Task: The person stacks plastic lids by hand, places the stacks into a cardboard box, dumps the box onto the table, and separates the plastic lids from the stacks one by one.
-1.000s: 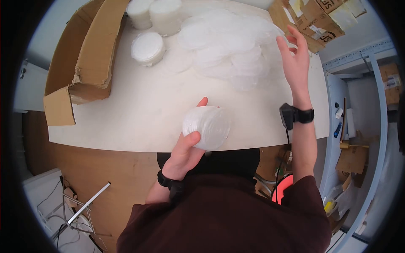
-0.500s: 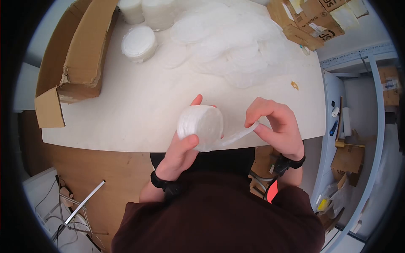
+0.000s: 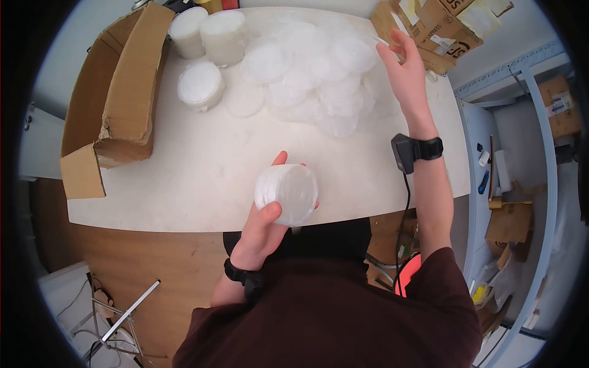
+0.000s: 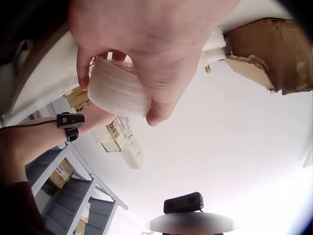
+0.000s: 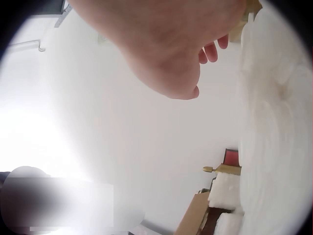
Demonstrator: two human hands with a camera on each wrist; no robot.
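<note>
My left hand grips a short stack of thin, round, translucent plastic discs above the table's front edge, the thumb on the near side and the fingers round the far side. In the left wrist view the layered rims of the stack show between thumb and fingers. Away at the back right, my right hand is raised by the right end of a spread heap of similar discs. The right wrist view has thumb and fingertips of the right hand apart, with nothing seen between them.
Three round stacks stand at the back left, the nearest stack shorter. An open cardboard box fills the table's left side. More cardboard boxes sit at the back right corner. A blue-grey shelf stands right of the table.
The right hand was out by the heap, came in to pinch a thin whitish strip beside the held stack, and is now back by the heap without it. The left hand keeps its hold.
</note>
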